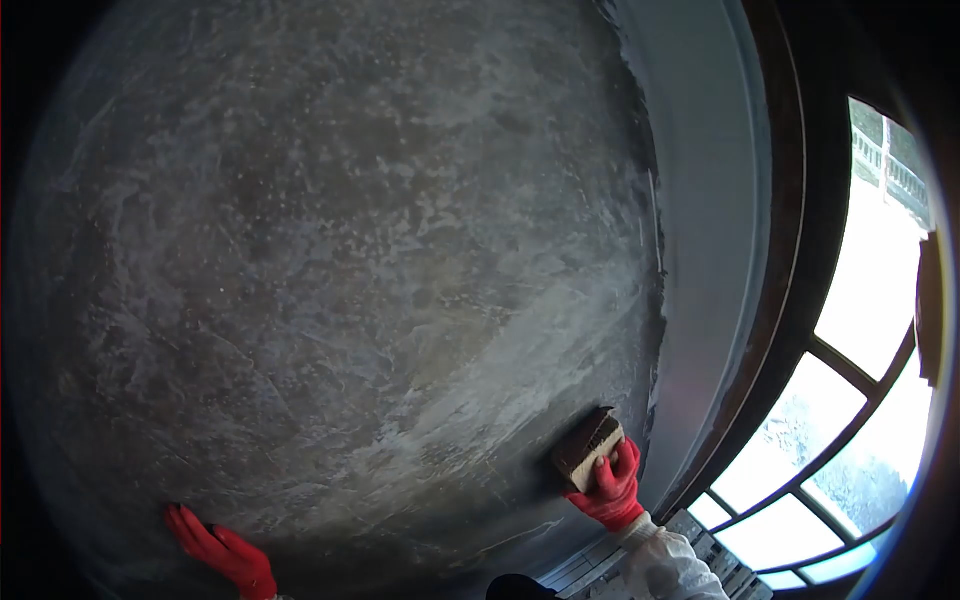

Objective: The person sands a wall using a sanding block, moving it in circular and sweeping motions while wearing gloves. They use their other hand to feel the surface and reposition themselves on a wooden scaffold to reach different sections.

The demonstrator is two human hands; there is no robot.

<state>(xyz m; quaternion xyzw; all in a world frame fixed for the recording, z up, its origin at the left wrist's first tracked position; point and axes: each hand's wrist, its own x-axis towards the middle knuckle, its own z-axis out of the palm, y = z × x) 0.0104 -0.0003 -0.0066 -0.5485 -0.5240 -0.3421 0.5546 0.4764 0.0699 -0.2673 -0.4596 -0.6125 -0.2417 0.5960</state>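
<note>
A mottled grey plastered wall (380, 250) fills most of the head view, with paler streaks and scrapes across it. At the lower right, my right hand (612, 488), in a red glove, is wrapped round a sanding block (588, 450) with a dark face and a lighter tan side. The block is at the wall surface near its right edge. My left hand (222, 552), also red-gloved, rests against the wall at the lower left with its fingers stretched out and nothing in them.
A smooth grey strip (710, 250) borders the wall on the right, beside a dark brown frame (790, 200). Bright window panes (800, 410) stand further right. Slatted boards (715, 545) show low down, near a dark rounded shape (520, 588) at the bottom edge.
</note>
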